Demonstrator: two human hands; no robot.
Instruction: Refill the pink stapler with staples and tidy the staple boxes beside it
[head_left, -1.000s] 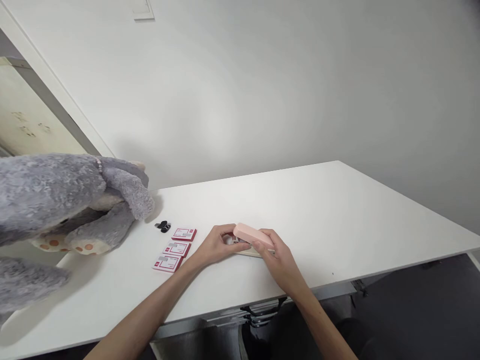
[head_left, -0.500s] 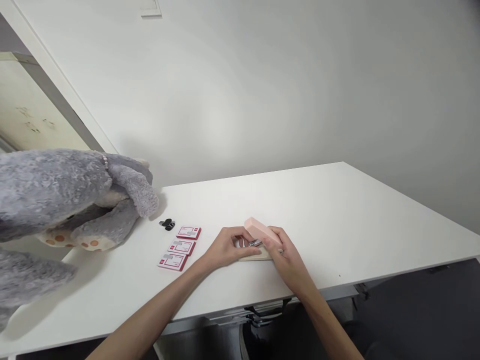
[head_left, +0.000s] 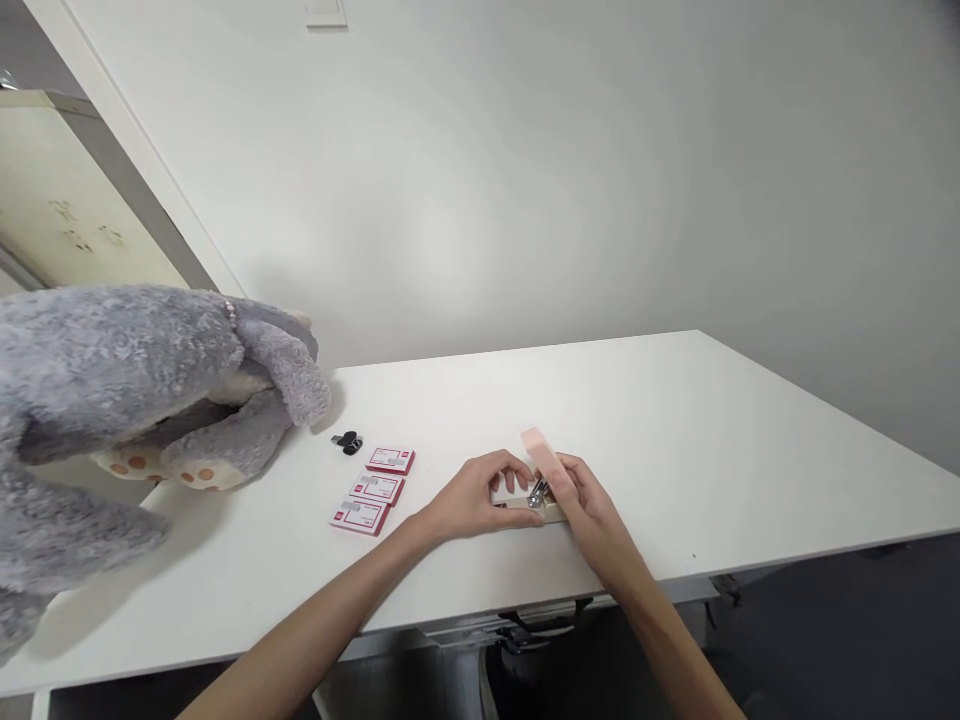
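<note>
A stapler (head_left: 546,455) with a pink upper arm and a cream base lies on the table in front of me, its arm raised and shiny metal inner parts showing. My right hand (head_left: 589,495) is closed around the pink arm near the hinge end. At the left end of the base, my left hand (head_left: 484,495) has its thumb along the near side and its fingers curled over the far side. Part of the base is hidden behind my hands.
Three small red-and-white boxes (head_left: 377,488) lie in a row to the left. Behind them is a small black-and-metal object (head_left: 349,442), perhaps a staple remover. A large grey plush toy (head_left: 127,370) fills the left end of the white table (head_left: 750,450). A wall stands behind.
The stapler's pink arm has tilted up more steeply, with my right hand still on it. More of the metal inner part shows. The view has shifted slightly.
</note>
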